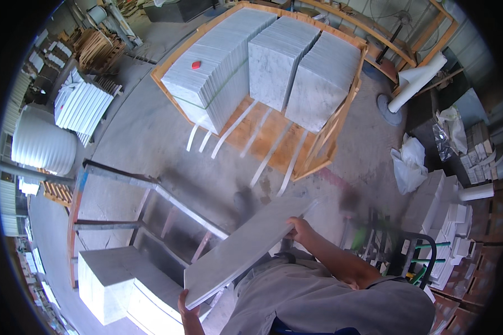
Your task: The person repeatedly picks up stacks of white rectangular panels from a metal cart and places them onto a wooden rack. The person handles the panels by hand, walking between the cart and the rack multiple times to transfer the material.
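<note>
The grip of the left hand (185,301) is closed around the lower corner of a long pale grey slab (237,245), while the grip of the right hand (300,230), thumb on top, holds its long edge nearer the far end. The slab is held in the air in front of the body, slanting from the lower left up to the right, its far end a little blurred; the fingers beneath it are hidden from me. Behind it is the person's grey shirt (330,290). Just to the left stands a metal frame (187,211) with bars running back across the floor, and beside its near end sit white blocks (106,287). Farther out, ahead of the person, an open wooden crate (274,146) carries upright slabs in three groups: a long left stack (221,47) with a green band around it and a small red object (195,65) on top, a middle stack (271,70) and a right stack (321,81). Pale straps (232,129) trail over the crate's base toward the person. Over on the right, a white plastic bag (409,167) lies near stacked white pieces, and a white roll (416,85) leans beyond it. Far left, I see a bulky ribbed white roll (42,140) near a stack of white panels (81,106).
</note>
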Motion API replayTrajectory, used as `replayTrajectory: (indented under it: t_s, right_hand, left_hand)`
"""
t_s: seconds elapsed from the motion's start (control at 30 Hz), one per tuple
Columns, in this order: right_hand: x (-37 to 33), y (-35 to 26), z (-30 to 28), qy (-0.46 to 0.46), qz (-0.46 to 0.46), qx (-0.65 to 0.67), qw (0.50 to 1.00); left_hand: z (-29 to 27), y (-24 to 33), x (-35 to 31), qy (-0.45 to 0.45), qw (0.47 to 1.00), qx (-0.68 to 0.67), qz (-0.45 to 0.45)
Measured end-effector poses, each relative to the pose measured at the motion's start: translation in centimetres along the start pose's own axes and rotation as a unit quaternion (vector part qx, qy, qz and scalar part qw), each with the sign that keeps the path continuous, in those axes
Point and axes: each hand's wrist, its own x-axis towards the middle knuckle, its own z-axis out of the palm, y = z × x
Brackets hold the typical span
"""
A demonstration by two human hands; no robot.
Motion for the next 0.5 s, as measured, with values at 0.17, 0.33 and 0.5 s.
replayTrajectory:
  t_s: [0.17,0.33,0.5]
  right_hand:
    - [10.9,-2.1,2.0,-0.040,-0.115,-0.167,0.978]
    - [19.7,-6.8,4.2,0.012,-0.098,-0.272,0.957]
    - [26.9,-14.9,12.0,0.131,0.059,0.015,0.990]
  left_hand:
    - [6.5,5.5,10.1,-0.057,0.997,0.021,-0.040]
    - [11.3,8.1,19.5,-0.025,0.997,0.005,-0.073]
    - [12.3,7.3,28.1,0.010,0.997,0.070,-0.008]
